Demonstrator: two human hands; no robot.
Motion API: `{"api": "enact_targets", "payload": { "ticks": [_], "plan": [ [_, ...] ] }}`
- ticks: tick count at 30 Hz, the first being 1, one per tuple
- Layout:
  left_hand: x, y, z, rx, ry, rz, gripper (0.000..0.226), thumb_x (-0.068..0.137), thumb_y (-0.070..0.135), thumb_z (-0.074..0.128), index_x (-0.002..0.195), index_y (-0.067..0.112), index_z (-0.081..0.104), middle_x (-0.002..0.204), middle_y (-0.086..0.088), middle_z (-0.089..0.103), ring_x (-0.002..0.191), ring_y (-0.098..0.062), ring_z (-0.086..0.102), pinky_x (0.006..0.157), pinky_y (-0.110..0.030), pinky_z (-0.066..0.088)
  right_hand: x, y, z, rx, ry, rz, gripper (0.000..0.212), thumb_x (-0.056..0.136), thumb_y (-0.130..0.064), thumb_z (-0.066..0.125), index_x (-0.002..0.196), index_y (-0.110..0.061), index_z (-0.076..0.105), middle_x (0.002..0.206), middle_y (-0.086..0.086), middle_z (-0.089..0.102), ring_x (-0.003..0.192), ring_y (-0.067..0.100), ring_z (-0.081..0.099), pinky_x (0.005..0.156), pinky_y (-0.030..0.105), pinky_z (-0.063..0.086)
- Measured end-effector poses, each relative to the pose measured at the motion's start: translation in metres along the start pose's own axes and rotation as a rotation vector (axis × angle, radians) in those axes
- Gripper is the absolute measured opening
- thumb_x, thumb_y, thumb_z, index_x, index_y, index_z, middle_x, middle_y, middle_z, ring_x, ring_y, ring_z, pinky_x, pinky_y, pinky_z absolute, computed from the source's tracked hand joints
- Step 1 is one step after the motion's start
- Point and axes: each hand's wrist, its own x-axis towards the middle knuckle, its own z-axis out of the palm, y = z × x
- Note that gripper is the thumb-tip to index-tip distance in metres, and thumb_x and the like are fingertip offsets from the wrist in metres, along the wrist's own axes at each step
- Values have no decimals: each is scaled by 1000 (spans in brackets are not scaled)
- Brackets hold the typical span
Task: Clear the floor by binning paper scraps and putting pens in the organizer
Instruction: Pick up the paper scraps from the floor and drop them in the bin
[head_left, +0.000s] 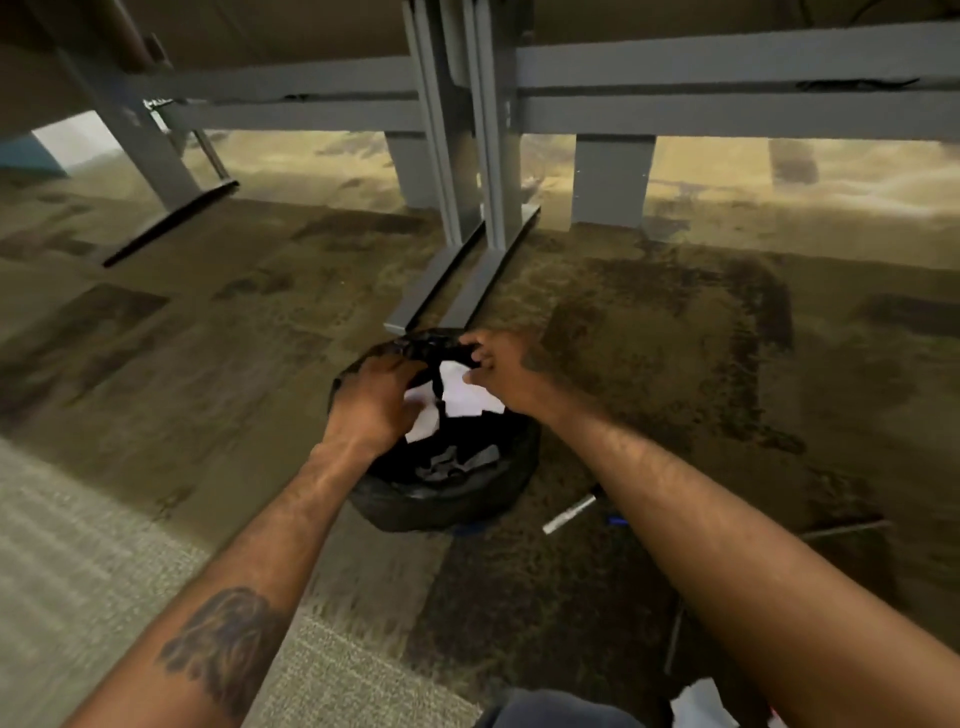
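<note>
A round bin with a black liner (441, 504) stands on the carpet in the middle of the view. Both my hands hover over its mouth. My left hand (371, 400) is curled around a white paper scrap (422, 422) that sticks out below its fingers. My right hand (501, 374) pinches another white paper scrap (467, 395) just beside it. Grey crumpled scraps (452, 465) lie inside the bin. A silver pen (569, 514) lies on the floor right of the bin, with a small blue pen part (618, 520) next to it.
Grey desk legs and floor rails (462, 280) run right up to the bin's far side. A thin dark pen (841, 530) and another thin stick (675, 642) lie on the carpet under my right arm. White paper (698, 701) shows at the bottom edge.
</note>
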Motion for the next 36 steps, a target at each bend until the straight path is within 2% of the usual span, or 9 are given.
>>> {"api": "enact_targets", "payload": {
  "ticks": [5,10,13,16,20,23,26,31,36],
  "plan": [
    [7,22,11,16,154,12,60,77,33,69,133,19,51,137,-10,51,121,-35,51,93,-47,51,-25,32,-17,-75,127,48,43,83,-18,71,125,-17,60,126,7,64,114,22,61,98,31,50],
    [32,103,52,-103,359,353,51,83,43,57,126,15,52,135,-15,47,121,-35,47,100,-42,42,-115,110,-66,-170,264,156,33,91,-8,58,124,-4,59,128,19,59,119,29,55,103,31,39],
    [36,179,93,-168,330,589,48,87,37,58,129,14,54,136,-17,52,122,-34,49,103,-41,41,-226,179,-99,-292,395,308,12,91,1,52,98,-1,62,98,19,63,93,14,56,95,33,47],
    [17,255,136,-229,222,803,44,87,30,64,126,12,60,134,-15,56,116,-32,57,98,-42,49,-313,221,-123,-275,445,455,19,78,4,56,94,7,63,81,31,66,80,30,66,73,37,56],
    [-36,311,191,-177,-105,1075,38,86,30,63,117,9,66,123,-15,64,105,-33,65,87,-40,55,-388,273,-120,-389,315,844,33,89,-14,55,122,-13,61,122,17,62,113,34,59,93,40,49],
    [-82,309,227,-15,-479,1050,35,88,37,56,117,18,60,125,-5,56,109,-26,59,84,-36,49,-427,290,-106,-343,260,946,37,89,-19,57,126,-19,59,130,13,59,118,32,57,95,37,47],
    [-113,287,256,117,-682,1006,42,87,34,56,128,22,52,135,-5,50,119,-27,53,90,-38,45,-433,304,-87,-313,275,988,44,90,-24,58,133,-22,51,140,12,50,122,32,53,97,41,48],
    [-136,262,278,186,-762,1006,52,80,35,62,130,27,48,137,-1,46,122,-25,49,92,-40,42,-410,316,-65,-369,229,876,54,92,-20,57,142,-23,38,154,9,32,136,33,39,106,46,42],
    [-144,266,287,146,-798,942,56,81,19,67,133,24,45,138,-6,42,115,-29,54,88,-41,48,-401,312,-50,-498,205,855,55,88,-16,59,140,-24,43,144,13,44,128,35,45,99,42,45]
  ]
}}
